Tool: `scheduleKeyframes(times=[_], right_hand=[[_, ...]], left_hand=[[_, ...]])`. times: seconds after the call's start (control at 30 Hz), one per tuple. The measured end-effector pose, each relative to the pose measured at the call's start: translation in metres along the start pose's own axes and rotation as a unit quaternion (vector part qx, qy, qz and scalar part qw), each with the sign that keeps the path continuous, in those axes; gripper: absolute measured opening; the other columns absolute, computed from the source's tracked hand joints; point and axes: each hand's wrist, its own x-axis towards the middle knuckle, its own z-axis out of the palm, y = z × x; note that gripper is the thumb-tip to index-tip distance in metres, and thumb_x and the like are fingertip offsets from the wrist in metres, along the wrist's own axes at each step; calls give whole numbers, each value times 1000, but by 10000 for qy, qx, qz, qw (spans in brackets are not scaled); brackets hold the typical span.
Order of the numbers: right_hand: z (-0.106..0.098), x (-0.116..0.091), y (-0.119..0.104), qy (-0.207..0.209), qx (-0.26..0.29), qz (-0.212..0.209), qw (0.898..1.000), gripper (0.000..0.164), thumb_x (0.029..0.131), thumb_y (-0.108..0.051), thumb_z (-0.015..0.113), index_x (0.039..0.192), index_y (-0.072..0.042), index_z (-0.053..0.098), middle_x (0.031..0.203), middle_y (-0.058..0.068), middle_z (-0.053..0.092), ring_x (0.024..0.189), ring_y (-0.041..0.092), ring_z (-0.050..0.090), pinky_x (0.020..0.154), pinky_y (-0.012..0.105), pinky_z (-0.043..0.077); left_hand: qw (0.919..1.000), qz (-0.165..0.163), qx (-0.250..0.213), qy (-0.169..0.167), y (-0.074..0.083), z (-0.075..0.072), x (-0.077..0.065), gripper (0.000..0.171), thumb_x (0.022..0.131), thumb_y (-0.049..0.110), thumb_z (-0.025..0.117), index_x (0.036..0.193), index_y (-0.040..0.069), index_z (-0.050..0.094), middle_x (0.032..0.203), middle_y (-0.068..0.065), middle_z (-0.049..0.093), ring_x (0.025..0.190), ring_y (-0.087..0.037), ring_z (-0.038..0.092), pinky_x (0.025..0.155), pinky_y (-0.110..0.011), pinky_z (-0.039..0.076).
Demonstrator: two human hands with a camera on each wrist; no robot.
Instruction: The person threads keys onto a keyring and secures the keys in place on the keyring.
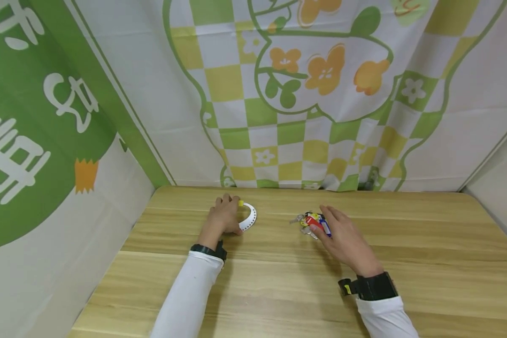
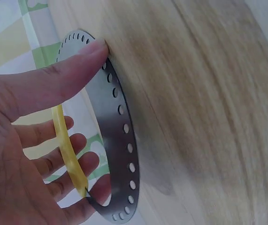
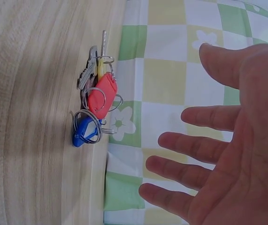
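Note:
My left hand (image 1: 225, 218) is at a flat, half-moon metal plate (image 1: 251, 218) with a row of holes along its curved rim and a yellow straight bar (image 2: 68, 152). In the left wrist view the thumb lies on the plate near its upper end, and the fingers are bent behind the yellow bar. Over to the right, a bunch of keys (image 3: 87, 72) with metal rings, a red tag (image 3: 103, 93) and a blue tag (image 3: 83, 133) lies on the table. Just above it hovers my right hand (image 1: 348, 240), its fingers spread and apart from the keys.
The wooden table (image 1: 270, 291) ends at its back edge against a checkered, flower-print curtain (image 1: 262, 126). A green and white printed cloth (image 1: 46, 117) hangs on the left side. Black bands (image 1: 378, 286) with small cameras sit on both wrists.

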Motion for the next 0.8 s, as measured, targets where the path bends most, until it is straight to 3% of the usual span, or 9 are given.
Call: scheduleKeyframes(times=[0.37,0.8], right_hand=[[-1,-1,0,-20,-16,13,10000,67,93,-47,42,143,-4,30,140,26,34,126,43,34,97,52,30],[-2,-1,1,-68,-5,129,9999,68,93,-48,42,143,-5,29,141,26,33,127,42,33,97,53,29]], left_hand=[[9988,205,401,-185,6,-3,0,99,55,27,78,142,12,33,134,-20,30,119,-37,27,89,-50,27],[9915,129,1222,-438,14,-2,4,108,51,26,79,144,9,26,134,-21,28,119,-37,24,90,-51,23]])
